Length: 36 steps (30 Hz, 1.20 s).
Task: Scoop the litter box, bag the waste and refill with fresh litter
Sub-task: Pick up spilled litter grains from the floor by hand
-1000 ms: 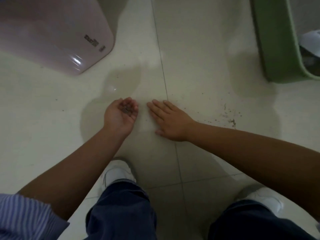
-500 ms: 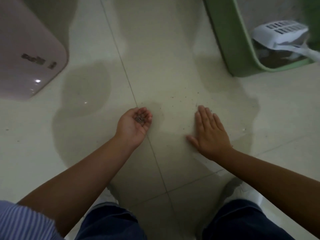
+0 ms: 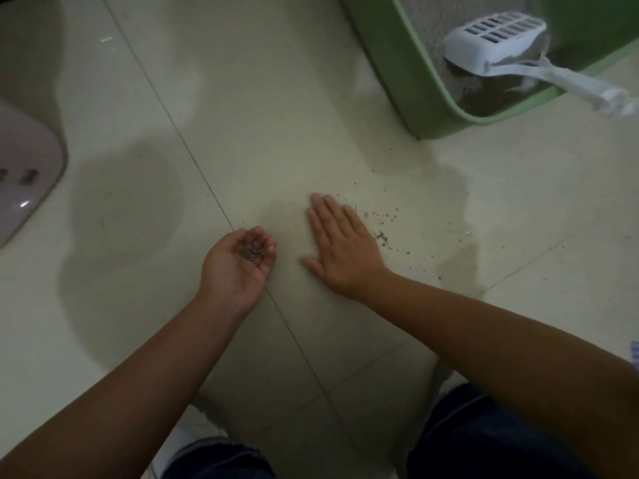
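Head view: spilled litter (image 3: 382, 227) just beside flat right hand (image 3: 340, 245).

The floor (image 3: 311, 98) is smooth glazed tile with a soft sheen. On it, the litter box (image 3: 408, 84) looks like matt green plastic, holding rough grey granules. Inside the box, the slotted scoop (image 3: 498, 43) is white plastic. Well left of the box, a pink appliance (image 3: 24, 178) shows a glossy plastic shell.
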### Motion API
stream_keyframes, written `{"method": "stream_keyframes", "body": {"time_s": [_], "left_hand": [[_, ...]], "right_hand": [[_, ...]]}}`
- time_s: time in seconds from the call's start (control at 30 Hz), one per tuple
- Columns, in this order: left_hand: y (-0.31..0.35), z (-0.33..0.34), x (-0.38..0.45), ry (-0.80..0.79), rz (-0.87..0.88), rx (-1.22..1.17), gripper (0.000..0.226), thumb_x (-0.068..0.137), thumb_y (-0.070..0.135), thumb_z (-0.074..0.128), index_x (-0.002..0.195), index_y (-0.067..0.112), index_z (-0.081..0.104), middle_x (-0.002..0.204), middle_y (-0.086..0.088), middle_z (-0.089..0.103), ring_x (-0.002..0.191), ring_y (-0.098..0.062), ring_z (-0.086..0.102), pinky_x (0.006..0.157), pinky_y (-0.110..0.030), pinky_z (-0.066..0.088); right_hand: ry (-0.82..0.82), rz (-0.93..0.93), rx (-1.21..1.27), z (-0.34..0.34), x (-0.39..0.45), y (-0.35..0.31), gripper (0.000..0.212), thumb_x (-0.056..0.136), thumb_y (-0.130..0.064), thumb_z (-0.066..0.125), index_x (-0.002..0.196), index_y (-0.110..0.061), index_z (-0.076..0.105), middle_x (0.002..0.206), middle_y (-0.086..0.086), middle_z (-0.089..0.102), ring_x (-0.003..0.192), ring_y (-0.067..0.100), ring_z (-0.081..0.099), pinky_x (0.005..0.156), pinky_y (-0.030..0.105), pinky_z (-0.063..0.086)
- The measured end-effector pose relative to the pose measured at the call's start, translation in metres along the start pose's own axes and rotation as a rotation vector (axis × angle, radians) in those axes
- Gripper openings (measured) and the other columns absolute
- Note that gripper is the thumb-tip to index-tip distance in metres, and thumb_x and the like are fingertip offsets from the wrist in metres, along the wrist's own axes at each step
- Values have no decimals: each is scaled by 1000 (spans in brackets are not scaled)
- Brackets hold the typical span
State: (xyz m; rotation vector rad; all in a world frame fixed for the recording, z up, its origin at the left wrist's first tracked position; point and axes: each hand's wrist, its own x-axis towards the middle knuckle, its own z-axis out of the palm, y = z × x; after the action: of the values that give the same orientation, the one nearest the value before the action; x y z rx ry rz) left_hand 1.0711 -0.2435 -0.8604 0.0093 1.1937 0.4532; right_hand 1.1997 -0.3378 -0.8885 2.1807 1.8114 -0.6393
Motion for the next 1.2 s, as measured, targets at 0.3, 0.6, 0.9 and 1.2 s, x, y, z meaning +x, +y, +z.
{"method": "stream_keyframes", "body": {"time_s": [0.3, 0.6, 0.9, 1.2], "left_hand": [[-21, 19, 6, -3, -99, 22, 51, 96, 11, 37, 53, 2, 63, 46, -6, 60, 40, -13, 61, 43, -14, 50], [-21, 20, 5, 15, -116, 95, 63, 96, 12, 36, 41, 3, 65, 46, -6, 60, 41, -12, 62, 42, -14, 50], [-36, 24, 1, -77, -248, 149, 61, 96, 16, 36, 47, 0, 68, 52, -10, 64, 46, -16, 65, 46, -18, 54], [-44, 26, 3, -107, -343, 252, 40, 100, 21, 30, 86, -6, 58, 65, -16, 70, 57, -23, 70, 55, -26, 57]], "right_hand": [[133, -1, 65, 4, -49, 51, 72, 96, -50, 5, 136, 3, 32, 141, 25, 40, 130, 36, 36, 110, 43, 24], [22, -265, 57, -13, 9, 77, 85, 91, -58, 3, 139, 8, 29, 144, 32, 30, 136, 40, 26, 112, 43, 13], [84, -191, 169, 19, -75, 91, 62, 99, -47, 14, 137, 1, 24, 143, 26, 32, 135, 31, 22, 116, 31, 7], [94, 111, 255, 24, -61, 69, 71, 92, -46, 31, 136, 11, 33, 142, 33, 32, 133, 45, 31, 110, 47, 18]]}}
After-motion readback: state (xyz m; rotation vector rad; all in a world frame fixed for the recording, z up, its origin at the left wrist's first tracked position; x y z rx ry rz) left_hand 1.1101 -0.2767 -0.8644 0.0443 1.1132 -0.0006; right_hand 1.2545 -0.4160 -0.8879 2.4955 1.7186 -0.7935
